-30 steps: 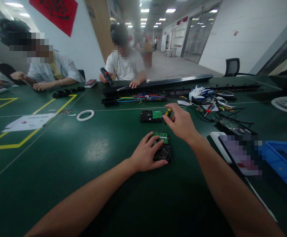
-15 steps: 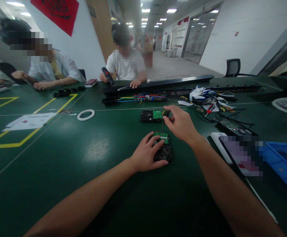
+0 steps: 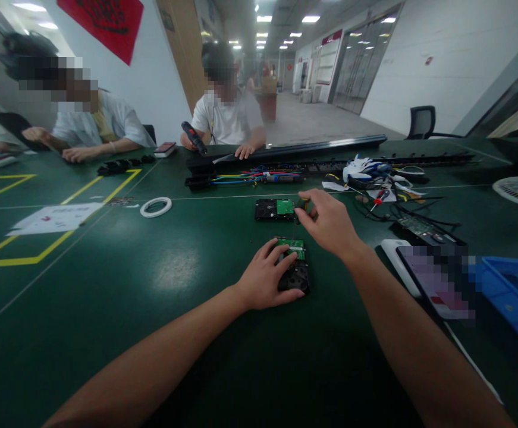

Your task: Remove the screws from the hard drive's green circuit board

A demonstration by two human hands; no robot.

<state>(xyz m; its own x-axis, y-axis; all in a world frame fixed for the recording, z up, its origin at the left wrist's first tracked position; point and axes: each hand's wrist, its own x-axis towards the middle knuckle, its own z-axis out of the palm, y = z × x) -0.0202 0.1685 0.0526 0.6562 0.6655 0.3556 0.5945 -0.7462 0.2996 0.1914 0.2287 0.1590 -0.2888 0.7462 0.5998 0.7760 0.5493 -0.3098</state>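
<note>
A black hard drive (image 3: 295,270) with a green circuit board on top lies on the dark green table (image 3: 151,309) in front of me. My left hand (image 3: 265,278) rests on its left side, fingers spread over it and pressing it down. My right hand (image 3: 327,223) is pinched round the yellow and black handle of a small screwdriver (image 3: 302,205), whose thin shaft points down toward the board. A second hard drive (image 3: 274,209) lies just beyond, apart from both hands.
Coloured wires and a long black rail (image 3: 285,151) cross the table's far side. A white tape ring (image 3: 156,207) and paper (image 3: 53,217) lie left; cables, a red screwdriver (image 3: 380,198) and a blue bin (image 3: 515,297) right. Two people sit opposite, one holding a power driver (image 3: 193,137).
My right hand has turned slightly on the screwdriver handle, hiding more of the yellow grip. My left hand and the drive have stayed put.
</note>
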